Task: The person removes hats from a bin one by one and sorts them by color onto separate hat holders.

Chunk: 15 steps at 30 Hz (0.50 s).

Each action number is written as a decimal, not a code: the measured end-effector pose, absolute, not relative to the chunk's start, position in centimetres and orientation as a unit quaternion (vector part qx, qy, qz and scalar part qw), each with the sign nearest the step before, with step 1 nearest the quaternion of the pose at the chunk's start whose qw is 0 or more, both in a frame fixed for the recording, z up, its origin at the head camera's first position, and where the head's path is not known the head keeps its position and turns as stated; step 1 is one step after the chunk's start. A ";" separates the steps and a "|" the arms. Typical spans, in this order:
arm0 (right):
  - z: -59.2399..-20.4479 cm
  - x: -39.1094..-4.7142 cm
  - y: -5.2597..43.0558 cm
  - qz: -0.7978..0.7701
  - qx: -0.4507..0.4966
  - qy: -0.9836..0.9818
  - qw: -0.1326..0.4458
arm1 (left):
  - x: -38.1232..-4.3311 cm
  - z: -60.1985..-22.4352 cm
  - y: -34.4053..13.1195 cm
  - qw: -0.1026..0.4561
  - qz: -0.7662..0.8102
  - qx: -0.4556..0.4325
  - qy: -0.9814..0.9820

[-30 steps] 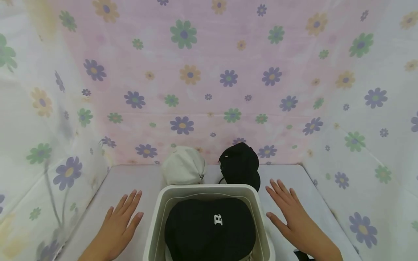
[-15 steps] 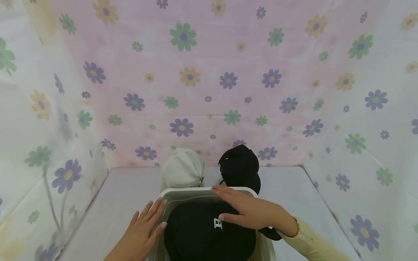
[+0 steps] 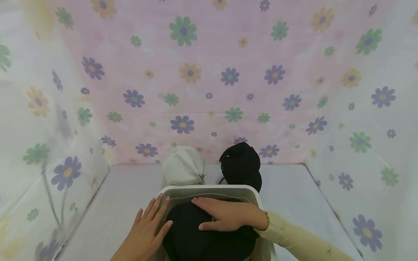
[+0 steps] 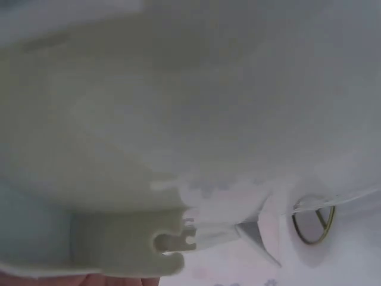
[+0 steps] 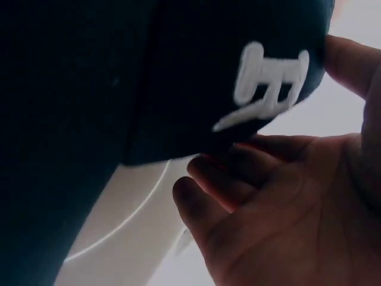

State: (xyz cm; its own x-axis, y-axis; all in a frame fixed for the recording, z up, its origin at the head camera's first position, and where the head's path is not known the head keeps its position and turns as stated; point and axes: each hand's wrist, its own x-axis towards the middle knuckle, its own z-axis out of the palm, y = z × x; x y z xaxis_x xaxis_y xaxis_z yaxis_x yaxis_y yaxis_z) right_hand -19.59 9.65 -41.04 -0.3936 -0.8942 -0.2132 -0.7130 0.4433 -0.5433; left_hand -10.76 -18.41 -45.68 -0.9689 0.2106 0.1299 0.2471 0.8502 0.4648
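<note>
A black cap (image 3: 186,235) lies in a pale plastic bin (image 3: 228,187) at the lower middle of the head view. My right hand (image 3: 228,215) reaches across it, fingers extended over the cap's top. In the right wrist view a white letter R (image 5: 271,83) shows on the cap's front, and the thumb (image 5: 351,62) touches its edge. My left hand (image 3: 147,226) rests at the bin's left rim with straight, slightly spread fingers. The left wrist view is filled mostly by the bin's pale wall (image 4: 125,241), with fingertips (image 4: 95,280) along the bottom edge.
Behind the bin sit a white cap (image 3: 183,166) on the left and another black cap (image 3: 241,165) on the right. They stand on a white-covered table (image 3: 127,181). A flower-printed cloth (image 3: 209,79) encloses the back and both sides.
My right hand has moved left from beside the bin to over the black cap, covering the letter in the head view. My left hand has shifted right onto the bin's rim.
</note>
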 end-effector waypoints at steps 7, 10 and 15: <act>-41.5 -19.1 8.3 -0.193 -0.524 0.798 0.228 | -10.5 -45.7 -18.1 0.029 -0.251 -0.106 -0.962; -41.6 -18.9 7.6 -0.192 -0.545 0.788 0.212 | -10.5 -45.6 -18.0 0.038 -0.247 -0.109 -0.962; -41.7 -18.6 6.5 -0.161 -0.557 0.796 0.175 | -10.5 -45.5 -18.2 0.048 -0.230 -0.113 -0.965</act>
